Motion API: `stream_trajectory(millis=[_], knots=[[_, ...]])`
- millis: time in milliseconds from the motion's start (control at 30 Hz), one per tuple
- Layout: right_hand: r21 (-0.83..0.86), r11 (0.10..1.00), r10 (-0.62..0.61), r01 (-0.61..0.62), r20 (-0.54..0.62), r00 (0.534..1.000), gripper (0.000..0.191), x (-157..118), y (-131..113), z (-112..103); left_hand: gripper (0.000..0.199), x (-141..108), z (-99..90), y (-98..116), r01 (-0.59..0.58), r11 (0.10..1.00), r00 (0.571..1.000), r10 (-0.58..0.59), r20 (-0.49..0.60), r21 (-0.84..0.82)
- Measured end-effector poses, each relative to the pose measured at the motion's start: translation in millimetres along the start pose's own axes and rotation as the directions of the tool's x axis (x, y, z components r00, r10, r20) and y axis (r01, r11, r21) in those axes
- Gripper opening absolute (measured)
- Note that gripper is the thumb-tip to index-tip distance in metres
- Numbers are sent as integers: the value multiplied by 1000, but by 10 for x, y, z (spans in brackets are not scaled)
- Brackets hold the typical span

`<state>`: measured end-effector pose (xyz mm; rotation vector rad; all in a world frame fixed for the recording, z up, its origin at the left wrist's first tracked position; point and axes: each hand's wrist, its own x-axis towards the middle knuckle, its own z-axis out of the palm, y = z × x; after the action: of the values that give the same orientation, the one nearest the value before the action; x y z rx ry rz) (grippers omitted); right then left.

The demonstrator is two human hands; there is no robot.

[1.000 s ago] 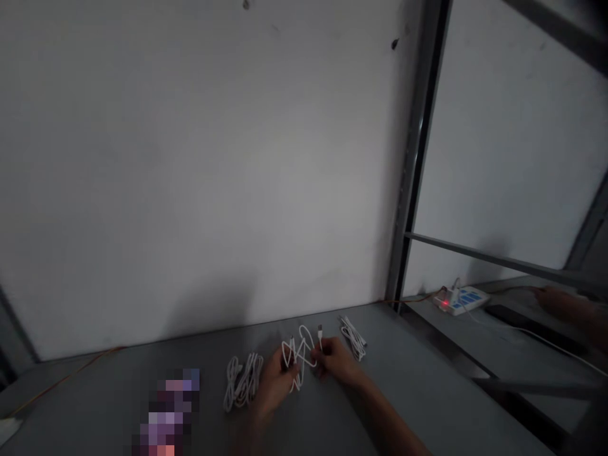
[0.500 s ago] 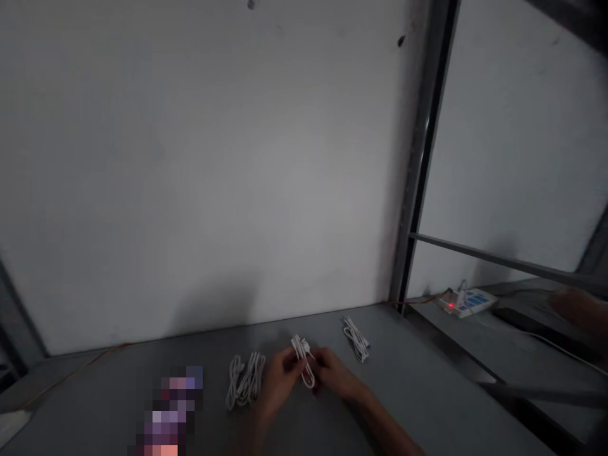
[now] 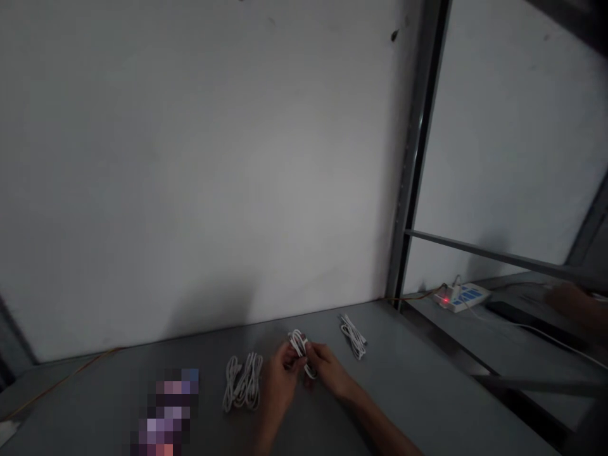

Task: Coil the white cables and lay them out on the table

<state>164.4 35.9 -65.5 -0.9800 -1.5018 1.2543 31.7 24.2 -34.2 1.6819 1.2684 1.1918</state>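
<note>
A folded white cable [image 3: 298, 342] is held between my two hands above the grey table [image 3: 190, 351]. My left hand [image 3: 284, 375] grips its left side with bent fingers. On the right side, my right hand [image 3: 327, 368] pinches the bundle, its thumb and fingers closed near the middle. Left of my left hand lie bundled white cables [image 3: 243, 381], side by side on the table. Another white cable bundle [image 3: 353, 337] rests beyond my right hand, to the right.
A pixelated object [image 3: 166, 411] lies at the left. On the adjoining surface at right are a power strip [image 3: 468, 297] with a red light, a dark flat object [image 3: 532, 323] and another person's blurred hand [image 3: 572, 304]. A metal post [image 3: 413, 164] stands between.
My right hand has moved up along the held cable, and its loops now look rounder at the top. The view has shifted slightly.
</note>
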Motion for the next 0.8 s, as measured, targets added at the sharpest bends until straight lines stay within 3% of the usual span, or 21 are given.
stream_trajectory(millis=[200,333,500,633,800], knots=[[25,999,30,-30,-18,999,67,0,-11,48,28,13,1,3,-8,994,987,26,-160,111],[14,998,56,-55,-63,996,68,6,11,50,46,31,-1,-19,-18,989,970,54,-237,150],[-19,995,100,-102,-116,988,70,-4,15,45,46,27,-33,-14,-62,972,983,99,-157,225],[-68,987,136,-142,-89,987,68,-6,-19,60,39,0,-62,23,-111,929,982,157,-103,352],[3,989,149,-149,-12,989,56,-28,-42,79,44,-76,-33,85,-135,831,989,145,24,540]])
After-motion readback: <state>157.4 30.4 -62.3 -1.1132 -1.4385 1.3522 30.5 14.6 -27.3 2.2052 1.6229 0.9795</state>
